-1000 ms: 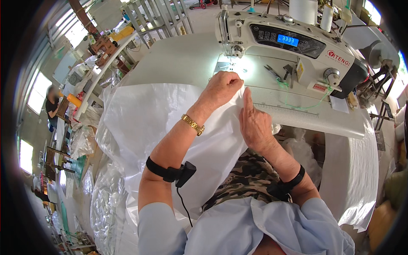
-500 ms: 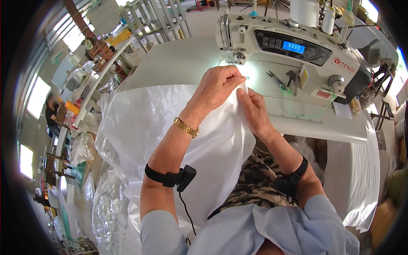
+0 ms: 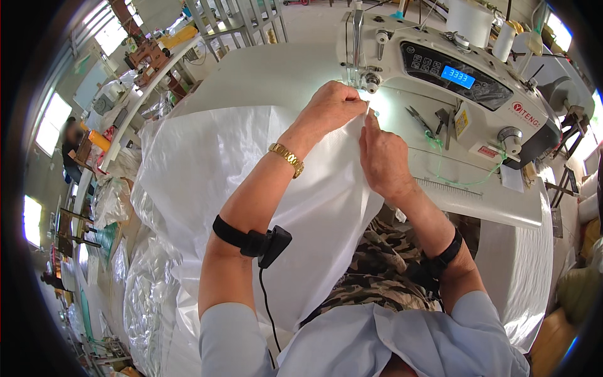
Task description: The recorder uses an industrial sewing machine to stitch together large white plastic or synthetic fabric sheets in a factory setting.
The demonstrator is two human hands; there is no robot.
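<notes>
A large white woven plastic sheet (image 3: 270,195) spreads over the table's left part and falls across my lap. At its upper right corner, just below the sewing machine's (image 3: 440,69) needle area, my left hand (image 3: 331,108) pinches the edge between thumb and fingers. My right hand (image 3: 384,157) is closed along the right edge of the same sheet, index finger pointing up to the pinched corner, the other fingers curled. The fingertips of both hands nearly meet under the machine's bright lamp. The needle and presser foot are partly hidden by my left hand.
Small scissors (image 3: 419,120) lie right of the needle area, beside a loose green thread (image 3: 465,183). A ruler strip (image 3: 449,188) runs along the table. White thread spools (image 3: 470,22) stand behind the machine. Clear plastic (image 3: 154,295) heaps at left; farther left is another person (image 3: 72,151).
My right hand has shifted from a thumb-and-finger hold to an index finger stretched up along the edge. My left hand keeps its pinch. The view has moved slightly, so the machine sits farther right.
</notes>
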